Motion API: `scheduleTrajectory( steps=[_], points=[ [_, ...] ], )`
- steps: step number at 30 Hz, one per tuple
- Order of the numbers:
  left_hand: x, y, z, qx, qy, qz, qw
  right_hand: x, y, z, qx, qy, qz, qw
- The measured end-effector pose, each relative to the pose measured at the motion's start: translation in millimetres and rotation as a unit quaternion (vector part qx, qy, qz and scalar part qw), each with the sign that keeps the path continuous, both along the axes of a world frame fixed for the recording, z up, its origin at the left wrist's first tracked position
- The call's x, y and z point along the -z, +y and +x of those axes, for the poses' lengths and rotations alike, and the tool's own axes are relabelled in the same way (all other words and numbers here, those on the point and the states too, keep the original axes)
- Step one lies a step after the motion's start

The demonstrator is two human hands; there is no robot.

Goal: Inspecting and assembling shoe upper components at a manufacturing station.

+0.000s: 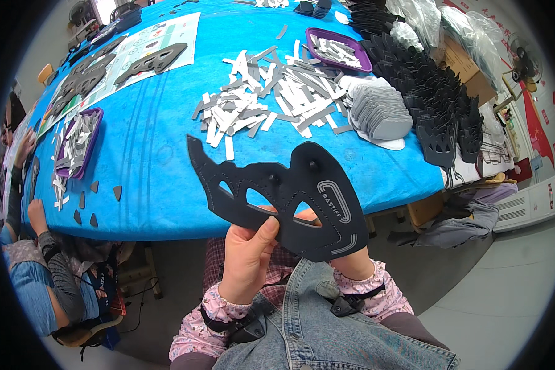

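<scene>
A black, flat panel point(299, 179) with curved, pointed edges, several cut-out holes, rows of stitch-like dots and grey printed lines is held up in front of me, off the table's near edge. My left hand point(245, 259) grips its lower edge, thumb on the front face and fingers behind. Behind the panel's lower right part is my right hand point(353, 265); its wrist shows below the edge. Some skin shows through the cut-out holes, but the panel hides most of that hand's fingers, so their grip cannot be made out.
Beyond the panel, loose white and grey strips point(262, 92) lie heaped on the blue-covered table point(160, 166). Purple trays point(368, 65) hold more strips. Grey rounded pieces point(379, 108) and stacked black panels point(435, 92) stand at right. Another person's hand point(37, 213) is at far left.
</scene>
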State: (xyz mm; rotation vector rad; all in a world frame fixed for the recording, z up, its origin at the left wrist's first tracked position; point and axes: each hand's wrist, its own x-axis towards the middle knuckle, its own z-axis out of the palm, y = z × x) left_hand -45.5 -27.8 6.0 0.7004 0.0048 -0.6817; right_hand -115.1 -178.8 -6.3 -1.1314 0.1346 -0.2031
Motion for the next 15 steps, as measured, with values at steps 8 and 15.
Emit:
scheduleTrajectory(
  steps=[8, 15],
  points=[
    [4.1, -0.3, -4.6, -0.040, -0.059, 0.010, 0.997, -19.8, 5.6, -3.1, 0.051, -0.014, -0.062, 0.997],
    [3.8, -1.8, -4.9, -0.038, -0.046, 0.003, 0.998, -23.0, 8.3, -6.7, 0.048, -0.022, -0.018, 0.998]
  ],
)
